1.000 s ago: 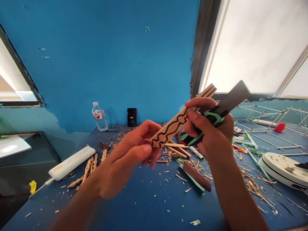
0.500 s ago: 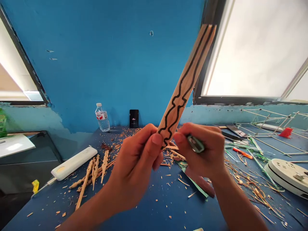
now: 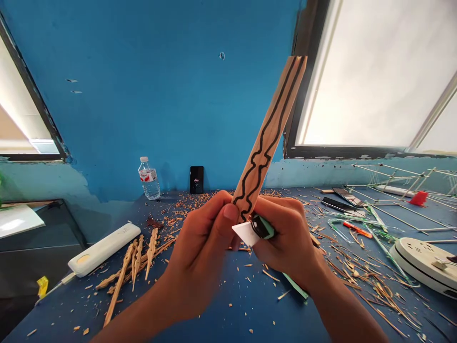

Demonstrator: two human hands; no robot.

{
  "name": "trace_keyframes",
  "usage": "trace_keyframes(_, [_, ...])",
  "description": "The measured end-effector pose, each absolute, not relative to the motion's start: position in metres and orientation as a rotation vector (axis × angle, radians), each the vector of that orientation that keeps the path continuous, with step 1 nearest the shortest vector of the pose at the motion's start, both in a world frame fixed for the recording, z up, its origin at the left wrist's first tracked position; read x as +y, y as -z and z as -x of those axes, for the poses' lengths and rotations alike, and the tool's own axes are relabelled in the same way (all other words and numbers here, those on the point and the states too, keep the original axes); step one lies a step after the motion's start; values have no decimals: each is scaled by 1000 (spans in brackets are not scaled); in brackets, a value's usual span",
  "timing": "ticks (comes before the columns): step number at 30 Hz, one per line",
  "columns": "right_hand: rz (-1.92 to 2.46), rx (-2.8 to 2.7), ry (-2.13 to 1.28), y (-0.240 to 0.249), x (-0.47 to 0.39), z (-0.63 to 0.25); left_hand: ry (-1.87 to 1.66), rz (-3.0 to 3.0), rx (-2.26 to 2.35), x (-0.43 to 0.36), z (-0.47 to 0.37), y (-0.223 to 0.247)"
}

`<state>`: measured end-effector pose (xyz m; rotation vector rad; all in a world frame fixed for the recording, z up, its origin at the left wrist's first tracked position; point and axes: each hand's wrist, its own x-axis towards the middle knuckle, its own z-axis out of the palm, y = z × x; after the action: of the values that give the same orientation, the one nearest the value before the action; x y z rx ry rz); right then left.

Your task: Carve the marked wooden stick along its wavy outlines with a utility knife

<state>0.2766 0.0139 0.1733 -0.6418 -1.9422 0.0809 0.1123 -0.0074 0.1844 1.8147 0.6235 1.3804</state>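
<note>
My left hand [image 3: 200, 252] is closed around the lower end of a flat wooden strip [image 3: 273, 128], thumb on its front. The strip leans up to the right, with two wavy black lines drawn along it. In my right hand [image 3: 287, 233] is a utility knife [image 3: 266, 227] with a green and black handle. Its pale, shiny blade points left, across the strip's bottom end near my left thumb. Whether the edge touches the wood, I cannot tell. Below my right hand a green strip [image 3: 295, 287] lies partly hidden on the table.
Several carved wooden sticks [image 3: 152, 250] lie left, beside a long white device [image 3: 103, 250]. A water bottle [image 3: 149, 181] and a phone [image 3: 196, 180] stand by the wall. Shavings [image 3: 378, 290], an orange tool [image 3: 357, 229], a white power strip [image 3: 424, 267] and a stick frame [image 3: 400, 183] are at right.
My right hand has moved left and down to the strip's lower end, and the knife blade now shows there. The strip's top sits a little lower and further left.
</note>
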Motion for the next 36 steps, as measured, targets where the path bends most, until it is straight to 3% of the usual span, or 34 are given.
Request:
trace_keyframes(13, [624,-1921,-133,-174,17,-274,-1372,-1732,634,-10,-113,-183])
trace_keyframes(22, [727,-1836,113,-171,16,-271,-1480,-1763,718,-8,-113,-173])
trace_keyframes(30, [821,-1836,64,-165,23,-269,-1586,-1633,828,3,-115,-155])
trace_keyframes(36, [869,-1777,332,-162,26,-267,-1662,-1304,996,5,-112,-140])
